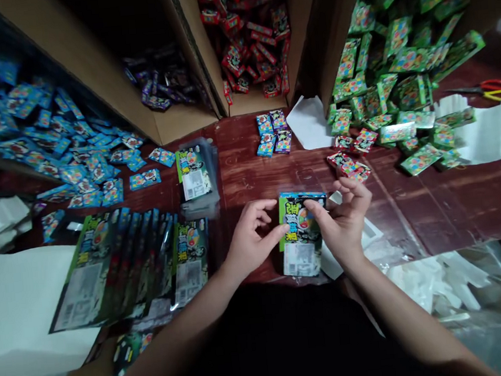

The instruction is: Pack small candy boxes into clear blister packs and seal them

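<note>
A black and green printed pouch (301, 230) is in front of me near the table's edge, with blue showing along its top. My right hand (344, 217) grips its right side, thumb pressed on the printed front and fingers loosely bent beyond the edge. At the left edge, the thumb of my left hand (255, 232) touches the pouch, while its bent fingers stay apart from the thumb. Beyond them lies a small group of blue and purple packs (273, 132). Red packs (349, 166) lie just past my right hand.
Cartons hold blue packs (50, 136), purple packs (169, 80), red packs (255, 51) and green packs (393, 62). A stack of flat pouches (196, 175) and a row of filled pouches (129, 264) are at left. Scissors (489, 89) lie right, above a clear bag (455, 286) of white scraps.
</note>
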`<state>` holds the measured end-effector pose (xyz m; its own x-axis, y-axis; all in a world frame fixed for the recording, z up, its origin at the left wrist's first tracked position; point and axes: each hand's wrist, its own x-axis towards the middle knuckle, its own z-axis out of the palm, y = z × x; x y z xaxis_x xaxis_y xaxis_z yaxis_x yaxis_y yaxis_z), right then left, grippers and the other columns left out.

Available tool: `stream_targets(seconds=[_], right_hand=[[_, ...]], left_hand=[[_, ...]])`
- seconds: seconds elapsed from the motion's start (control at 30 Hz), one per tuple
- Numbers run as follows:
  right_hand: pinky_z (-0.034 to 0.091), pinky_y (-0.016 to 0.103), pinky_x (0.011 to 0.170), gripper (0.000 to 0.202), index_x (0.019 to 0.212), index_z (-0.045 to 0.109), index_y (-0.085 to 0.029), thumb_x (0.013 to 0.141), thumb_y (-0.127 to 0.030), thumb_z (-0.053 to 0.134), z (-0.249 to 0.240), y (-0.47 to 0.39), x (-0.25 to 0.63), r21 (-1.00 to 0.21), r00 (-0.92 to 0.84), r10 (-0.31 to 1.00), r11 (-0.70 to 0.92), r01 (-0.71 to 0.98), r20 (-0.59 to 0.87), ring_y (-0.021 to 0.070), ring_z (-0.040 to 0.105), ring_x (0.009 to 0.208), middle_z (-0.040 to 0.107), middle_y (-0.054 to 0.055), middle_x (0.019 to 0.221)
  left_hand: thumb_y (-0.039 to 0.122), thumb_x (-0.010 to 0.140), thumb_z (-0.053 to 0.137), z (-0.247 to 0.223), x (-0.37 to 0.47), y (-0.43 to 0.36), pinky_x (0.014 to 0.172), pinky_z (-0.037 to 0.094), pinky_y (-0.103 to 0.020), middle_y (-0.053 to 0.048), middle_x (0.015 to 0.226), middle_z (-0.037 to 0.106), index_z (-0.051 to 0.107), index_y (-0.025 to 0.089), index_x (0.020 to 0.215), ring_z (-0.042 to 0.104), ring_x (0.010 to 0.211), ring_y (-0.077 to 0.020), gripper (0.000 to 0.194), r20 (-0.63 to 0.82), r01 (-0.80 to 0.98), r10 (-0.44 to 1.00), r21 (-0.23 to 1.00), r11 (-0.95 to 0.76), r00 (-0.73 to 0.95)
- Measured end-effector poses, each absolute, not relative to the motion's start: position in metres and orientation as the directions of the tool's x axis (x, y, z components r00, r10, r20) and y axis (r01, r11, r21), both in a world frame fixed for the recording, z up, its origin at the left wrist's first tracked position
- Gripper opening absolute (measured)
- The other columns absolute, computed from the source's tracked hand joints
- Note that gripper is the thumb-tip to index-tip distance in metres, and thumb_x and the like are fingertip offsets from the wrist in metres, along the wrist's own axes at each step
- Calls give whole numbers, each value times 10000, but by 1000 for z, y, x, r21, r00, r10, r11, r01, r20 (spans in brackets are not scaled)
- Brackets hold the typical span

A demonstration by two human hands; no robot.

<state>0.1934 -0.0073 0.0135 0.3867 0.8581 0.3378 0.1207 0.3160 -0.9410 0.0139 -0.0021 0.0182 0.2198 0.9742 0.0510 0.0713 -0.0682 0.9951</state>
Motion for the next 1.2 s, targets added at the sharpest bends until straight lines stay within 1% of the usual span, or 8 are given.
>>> stream_targets(seconds=[0.1,0.3,0.4,0.57,0.7,0.77,1.0,1.2], right_hand=[[571,263,734,539,1256,438,-353,832,-302,767,10,-13,180,-956,438,850,269,114,291,153,609,981,491,22,1198],[594,403,850,750,1525,200,-405,936,-333,659,-2,-26,186,-961,246,933,227,159,261,207,652,992,607,55,1172],[592,388,787,706,1548,251,-401,961,-291,629,-9,-29,201,-956,57,965,244,166,256,191,658,887,647,32,1070],[576,414,859,693,1562,283,-392,972,-254,618,-11,-27,211,-925,-94,958,287,249,272,194,660,922,672,22,1027],[586,435,880,836,1608,94,-399,967,-289,619,-9,-28,204,-953,9,968,244,182,249,210,654,1009,634,70,1235],[582,445,885,885,1614,34,-399,963,-300,625,-5,-28,203,-972,-21,979,202,124,201,212,660,981,655,62,1195],[600,404,783,883,1586,232,-370,872,-344,750,18,-23,208,-989,-68,990,130,65,126,198,665,814,668,0,900],[599,330,647,1001,1601,175,-354,817,-375,798,32,-12,205,-999,-28,999,-18,-43,-17,162,647,690,658,-42,799]], left_hand=[[234,845,758,14,15,-2,900,573,-343,-70,1208,641,480,286,1368,669,1054,-198,595,41,-20,964,999,-38,264],[228,846,752,11,2,-13,856,594,-332,-62,1212,637,463,297,1378,699,993,-188,609,-68,-34,947,996,83,314],[240,854,744,10,-8,-12,855,583,-319,-55,1178,649,517,265,1263,696,971,-175,468,-112,32,920,994,108,376],[265,950,617,16,-13,-2,1079,467,-403,-104,1319,642,644,195,1043,625,1213,-219,120,-43,137,939,991,-5,342],[241,918,662,20,-11,1,994,522,-387,-68,1115,742,586,206,1139,692,1083,-195,236,-62,29,962,998,56,265],[243,914,668,22,-11,0,1005,518,-384,-64,1124,745,598,211,1172,692,1087,-190,270,-65,45,961,997,55,270],[302,892,698,38,-9,2,920,543,-345,-60,1079,755,711,192,920,704,1007,-190,114,-68,202,945,979,3,319],[314,881,693,55,-2,15,787,541,-314,-48,900,762,725,176,873,693,830,-176,142,-145,283,938,958,53,316]])
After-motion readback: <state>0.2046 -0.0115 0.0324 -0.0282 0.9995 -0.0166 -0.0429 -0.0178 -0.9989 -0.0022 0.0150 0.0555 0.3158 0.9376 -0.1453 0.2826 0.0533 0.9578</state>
